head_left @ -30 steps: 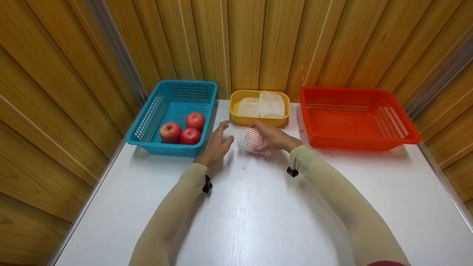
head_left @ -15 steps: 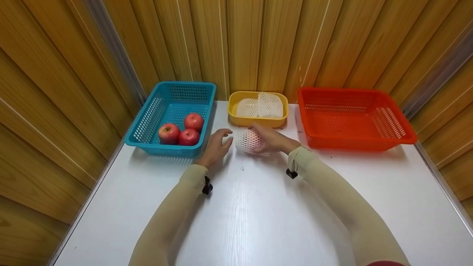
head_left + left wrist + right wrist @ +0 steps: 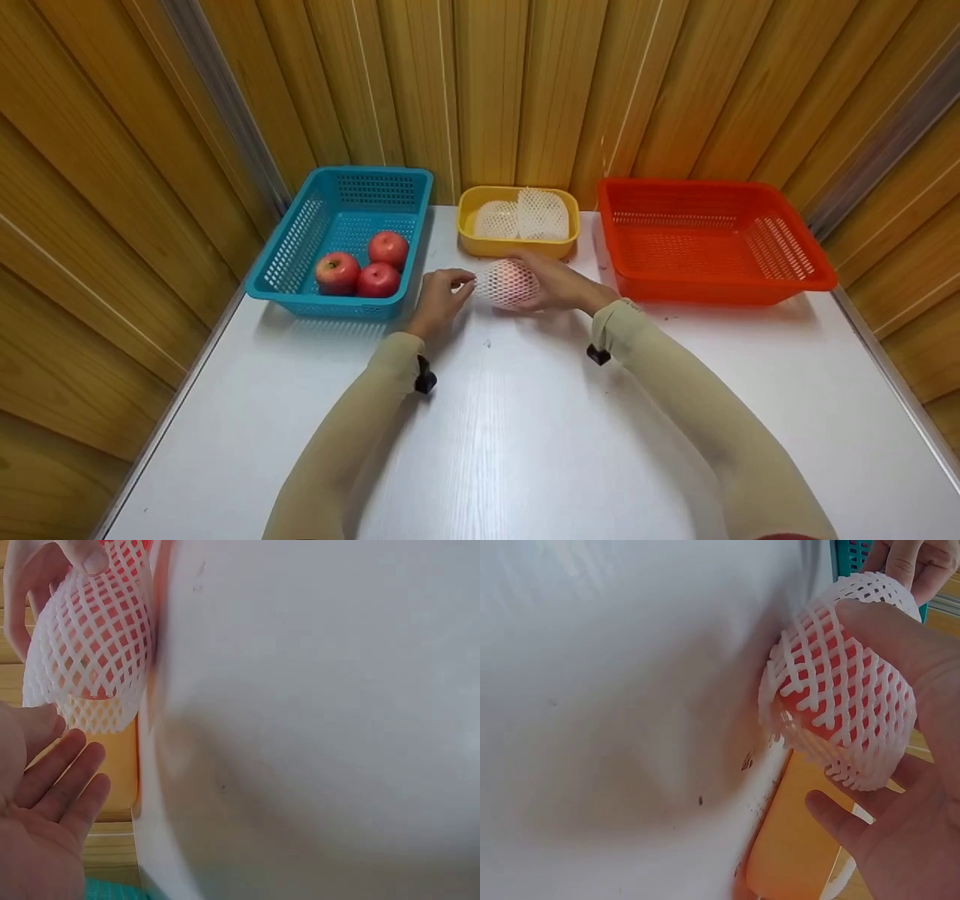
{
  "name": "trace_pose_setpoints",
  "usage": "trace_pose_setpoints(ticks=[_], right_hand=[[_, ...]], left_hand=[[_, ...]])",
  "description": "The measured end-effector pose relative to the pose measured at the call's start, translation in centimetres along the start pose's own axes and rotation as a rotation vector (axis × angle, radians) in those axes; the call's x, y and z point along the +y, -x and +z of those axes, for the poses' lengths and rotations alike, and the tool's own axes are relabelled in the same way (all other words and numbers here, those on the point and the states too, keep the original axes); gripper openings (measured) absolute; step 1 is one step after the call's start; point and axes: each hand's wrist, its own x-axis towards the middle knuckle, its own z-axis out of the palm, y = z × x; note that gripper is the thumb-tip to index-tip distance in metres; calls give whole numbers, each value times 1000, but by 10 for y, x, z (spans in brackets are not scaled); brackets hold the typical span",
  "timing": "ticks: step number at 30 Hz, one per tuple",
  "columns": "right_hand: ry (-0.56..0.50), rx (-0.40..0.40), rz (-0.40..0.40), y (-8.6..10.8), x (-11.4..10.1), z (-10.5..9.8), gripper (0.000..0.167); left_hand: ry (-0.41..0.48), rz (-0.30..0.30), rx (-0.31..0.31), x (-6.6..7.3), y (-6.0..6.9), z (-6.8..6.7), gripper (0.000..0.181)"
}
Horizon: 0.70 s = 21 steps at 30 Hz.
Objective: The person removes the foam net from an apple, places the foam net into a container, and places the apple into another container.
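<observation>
A red apple (image 3: 861,679) sits inside a white foam net sleeve (image 3: 501,285), over the white table in front of the yellow bin. My right hand (image 3: 556,283) grips the sleeved apple from the right, its thumb lying across the net in the right wrist view. My left hand (image 3: 442,298) pinches the sleeve's left end between thumb and forefinger. In the left wrist view, the thumb touches the net's edge while the other fingers (image 3: 71,780) extend below it. The sleeve reaches past the apple towards my left hand.
Three red apples (image 3: 379,280) lie in a blue basket (image 3: 341,305) at the left. Behind my hands stands a yellow bin (image 3: 517,247) with more white foam nets (image 3: 543,215). A red-orange basket (image 3: 720,291) is at the right. Wooden panels (image 3: 487,90) close off the back and sides.
My left hand has moved from beside the net to its left end, its thumb and forefinger closing there. The sleeve now stretches left, with the apple more visible through it.
</observation>
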Motion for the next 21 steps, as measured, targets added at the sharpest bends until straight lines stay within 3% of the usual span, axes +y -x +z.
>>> trace_pose_setpoints(ticks=[6, 14, 21], right_hand=[[10, 19, 8, 6, 5, -3, 87], [-20, 60, 25, 16, 13, -3, 81], [-39, 81, 54, 21, 19, -2, 75]], left_hand=[[50, 12, 7, 4, 0, 4, 22], [50, 88, 42, 9, -5, 13, 25], [153, 136, 48, 9, -10, 22, 39]])
